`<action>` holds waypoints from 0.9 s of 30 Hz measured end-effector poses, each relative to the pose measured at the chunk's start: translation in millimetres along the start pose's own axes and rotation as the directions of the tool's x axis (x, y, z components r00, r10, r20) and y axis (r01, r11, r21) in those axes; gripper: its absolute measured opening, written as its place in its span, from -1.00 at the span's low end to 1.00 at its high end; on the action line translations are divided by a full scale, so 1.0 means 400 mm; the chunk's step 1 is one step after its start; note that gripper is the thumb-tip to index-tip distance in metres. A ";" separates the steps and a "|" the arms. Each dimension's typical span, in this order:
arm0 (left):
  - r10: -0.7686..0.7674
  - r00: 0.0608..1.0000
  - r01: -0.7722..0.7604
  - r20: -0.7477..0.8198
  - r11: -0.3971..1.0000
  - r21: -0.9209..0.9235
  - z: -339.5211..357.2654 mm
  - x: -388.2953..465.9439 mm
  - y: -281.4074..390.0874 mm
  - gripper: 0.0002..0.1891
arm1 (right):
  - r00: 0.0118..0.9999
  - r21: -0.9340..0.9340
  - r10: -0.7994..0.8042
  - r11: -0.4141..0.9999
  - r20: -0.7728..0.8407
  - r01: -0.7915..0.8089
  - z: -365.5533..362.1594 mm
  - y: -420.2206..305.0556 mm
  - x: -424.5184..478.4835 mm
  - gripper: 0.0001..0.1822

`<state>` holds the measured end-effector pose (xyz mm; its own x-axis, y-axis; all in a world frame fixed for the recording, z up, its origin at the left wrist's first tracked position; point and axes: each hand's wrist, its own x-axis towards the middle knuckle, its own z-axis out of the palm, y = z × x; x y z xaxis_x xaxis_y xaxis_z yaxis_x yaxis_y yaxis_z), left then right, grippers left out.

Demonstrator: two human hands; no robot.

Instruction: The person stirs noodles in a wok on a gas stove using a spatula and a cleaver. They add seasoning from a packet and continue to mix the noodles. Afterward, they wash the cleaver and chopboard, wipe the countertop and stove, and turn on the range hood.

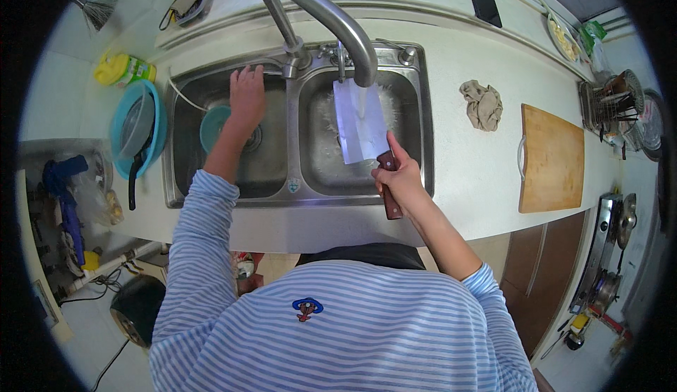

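Note:
My right hand [403, 176] grips the wooden handle of a cleaver [362, 122] over the right basin [322, 172] of a steel double sink. Water from the curved faucet [338, 16] runs onto the broad blade and splashes around it. Over the left basin [264, 170], my left hand [247, 93] is held out with nothing visible in it, its fingers near the basin's back rim. Below that hand a teal bowl [214, 126] sits in the left basin, partly hidden by my forearm.
Right of the sink lie a crumpled beige cloth [482, 105] and a wooden cutting board [552, 159]. At the left stand a blue basin [159, 127] holding a strainer and a black-handled pan, and a yellow bottle [124, 69]. A dark phone [483, 0] rests on the back ledge.

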<state>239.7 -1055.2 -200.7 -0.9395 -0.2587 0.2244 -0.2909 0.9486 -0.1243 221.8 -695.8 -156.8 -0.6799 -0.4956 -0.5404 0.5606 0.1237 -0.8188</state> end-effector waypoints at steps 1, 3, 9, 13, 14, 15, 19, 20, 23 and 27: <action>-0.025 1.000 0.025 0.000 1.000 -0.010 -0.014 -0.006 0.013 -0.55 | 1.000 0.002 0.000 1.000 0.006 0.000 0.001 0.000 0.008 -0.08; -0.106 0.985 0.096 -0.135 0.993 -0.074 -0.050 -0.021 0.057 -0.55 | 1.000 -0.003 -0.003 1.000 0.002 0.003 0.001 0.002 0.017 -0.09; 0.294 0.956 -0.194 -0.003 0.624 -0.757 -0.124 -0.152 0.321 -0.53 | 0.990 -0.242 -0.131 0.963 -0.051 0.115 -0.007 0.024 0.030 -0.09; 0.497 0.867 -0.272 0.024 0.513 -0.814 -0.141 -0.143 0.458 -0.40 | 0.971 -0.253 -0.237 0.940 -0.011 0.227 -0.007 0.045 0.024 -0.07; 0.512 0.857 -0.245 0.054 0.497 -0.833 -0.118 -0.135 0.469 -0.37 | 0.979 -0.196 -0.205 0.960 -0.003 0.201 0.001 0.034 0.012 -0.06; 0.492 0.868 -0.254 0.057 0.541 -0.802 -0.109 -0.116 0.474 -0.38 | 0.980 -0.222 -0.197 0.957 -0.018 0.188 0.005 0.026 0.001 -0.07; 0.417 0.902 -0.214 0.109 0.653 -0.726 -0.072 -0.029 0.461 -0.39 | 0.989 -0.230 -0.139 0.965 -0.047 0.125 0.008 0.015 -0.029 -0.09; 0.402 0.911 -0.217 0.092 0.657 -0.722 -0.051 -0.014 0.455 -0.40 | 0.992 -0.208 -0.117 0.972 -0.044 0.106 0.006 0.017 -0.032 -0.10; 0.341 0.925 -0.172 0.169 0.771 -0.614 0.009 0.046 0.429 -0.40 | 0.989 -0.243 -0.141 0.961 -0.032 0.129 -0.003 0.034 -0.035 -0.11; 0.213 0.970 -0.097 0.120 0.785 -0.612 0.075 0.084 0.384 -0.41 | 0.997 -0.181 -0.080 0.980 -0.011 0.076 0.007 0.014 -0.056 -0.10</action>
<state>157.9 -923.6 -241.1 -0.9946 -0.0709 0.0752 -0.0271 0.8811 0.4721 241.4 -686.4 -148.6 -0.7274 -0.4947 -0.4756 0.4120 0.2393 -0.8792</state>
